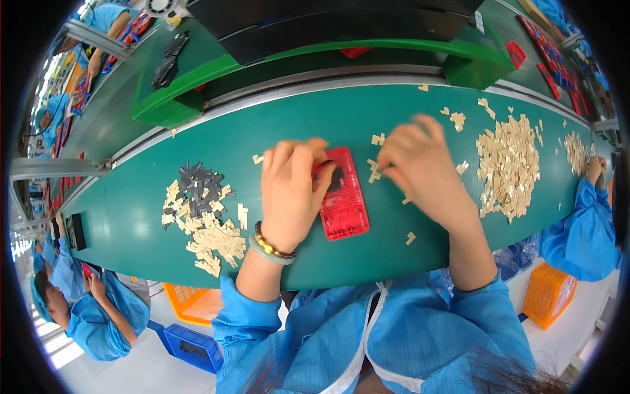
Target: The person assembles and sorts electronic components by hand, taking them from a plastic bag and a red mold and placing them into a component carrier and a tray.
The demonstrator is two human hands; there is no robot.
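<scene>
- Red plastic, one casing (345,220), lies on the green bench (387,246) between two bare hands, one dark insert (336,178) showing in its upper half.
- The left hand (289,190), thumb and fingers bent nearly together, touches the casing's upper left side; whether it grips a small part cannot be told.
- The right hand (420,171) hovers half-curled to the right, near two loose beige pieces (374,171); its fingertips are blurred, and any hold cannot be told.
- Two bands circle the left wrist: one beaded bracelet (268,247), one pale bangle (273,258).
- Three heaps, their pieces too many to count: one mixed black-and-beige heap (213,240) at left, two beige, a large heap (508,169) and a smaller heap (576,154), at right.
- Below, two orange crates (550,295) and one blue crate (176,333).
</scene>
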